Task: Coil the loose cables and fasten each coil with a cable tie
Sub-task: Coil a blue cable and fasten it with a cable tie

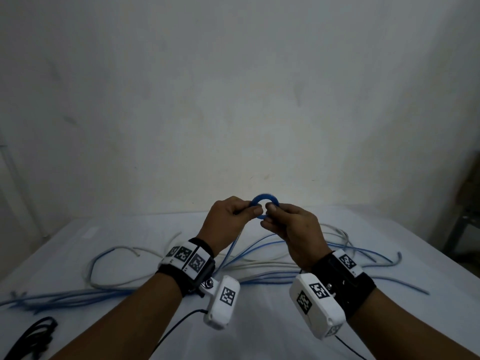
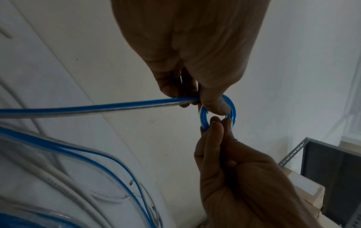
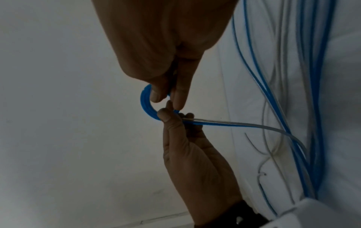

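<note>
A small blue coil of cable is held up above the white table, between both hands. My left hand pinches its left side, where the blue-and-clear tail leaves the coil and drops to the table. My right hand pinches the right side of the ring with thumb and fingertips. In the right wrist view the coil shows several tight blue turns between my right hand and left hand. Loose blue and pale cables sprawl over the table below my wrists.
A black coiled cable lies at the table's near left corner. A plain wall stands right behind the table. A metal rack with a dark panel stands off the right side. Thin black camera leads trail from my wrists.
</note>
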